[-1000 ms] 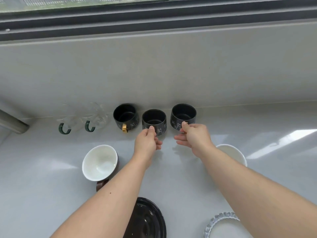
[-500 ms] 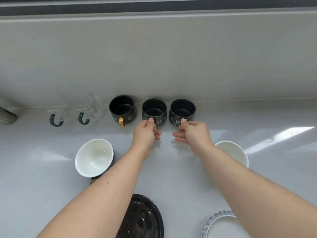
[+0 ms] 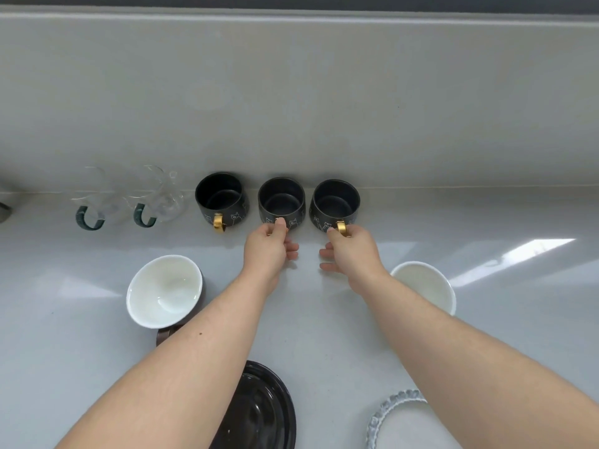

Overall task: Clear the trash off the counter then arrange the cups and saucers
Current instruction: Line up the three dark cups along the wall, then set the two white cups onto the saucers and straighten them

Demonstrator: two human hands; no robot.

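Three black cups with gold handles stand in a row against the back wall: a left cup [image 3: 220, 197], a middle cup [image 3: 281, 202] and a right cup [image 3: 335, 202]. My left hand [image 3: 269, 247] pinches the middle cup's handle. My right hand [image 3: 351, 249] pinches the gold handle of the right cup. Two clear glass cups with green handles, one [image 3: 94, 202] beside the other [image 3: 155, 199], stand left of the black ones. One white cup [image 3: 165, 290] sits front left, another white cup [image 3: 428, 283] front right.
A black glossy saucer [image 3: 262, 413] lies near the front edge between my forearms. A white saucer with a scalloped grey rim [image 3: 392, 416] lies at the front right. The grey counter [image 3: 502, 286] meets a plain grey wall behind the cups.
The middle and right black cups have been pushed back toward the wall and closer into line with the left one. Both hands stay on their handles. My view has tilted down.
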